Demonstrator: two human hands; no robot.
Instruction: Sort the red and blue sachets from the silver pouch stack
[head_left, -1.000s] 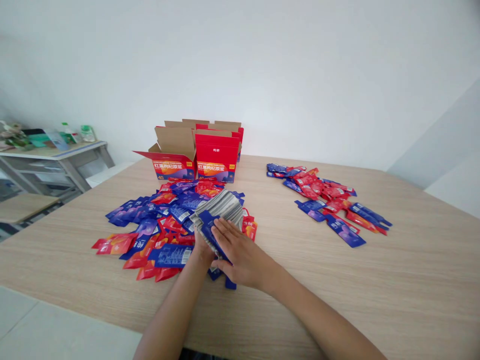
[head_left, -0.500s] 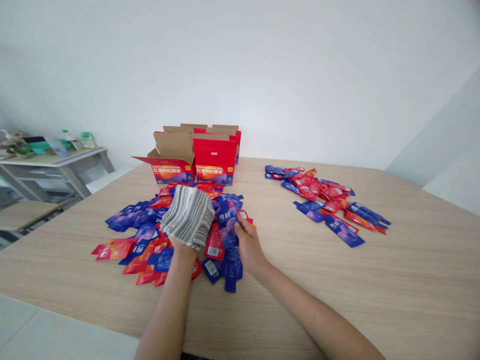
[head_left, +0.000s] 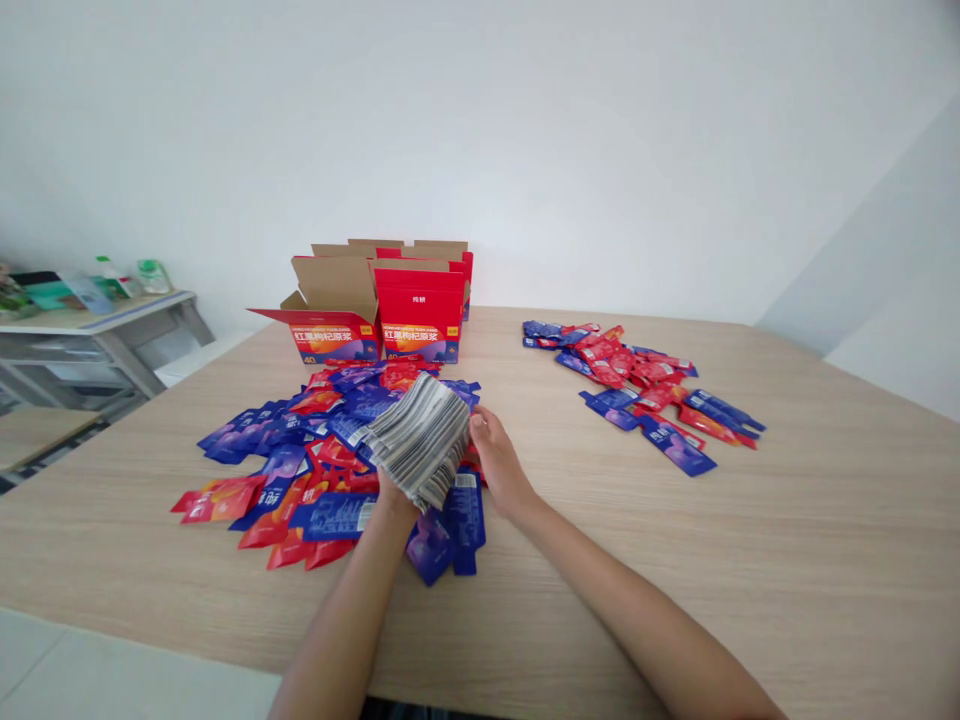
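A grey-and-white striped cloth (head_left: 424, 435) covers the fingers of my left hand (head_left: 396, 492), which holds it over the pile of flat packets. My right hand (head_left: 501, 462) is at the cloth's right edge, thumb up, its fingers curled in behind the cloth. What those fingers grip is hidden. Red and blue packets (head_left: 330, 515) lie heaped under and left of the cloth. Just below the cloth, a blue packet (head_left: 430, 548) with purple berries shows beside another blue packet (head_left: 466, 520) with a barcode.
Open red cartons (head_left: 420, 312) stand behind the pile, flaps up. A second heap of red and blue packets (head_left: 630, 365) lies to the right on the wooden table (head_left: 600, 560). At the far left is a side desk (head_left: 112, 320) with bottles, beside a stool (head_left: 45, 435).
The cloth in my left hand has moved right and tilted, meeting my right hand. The blue packet my right hand held is no longer visible between its fingers. The view has shifted slightly.
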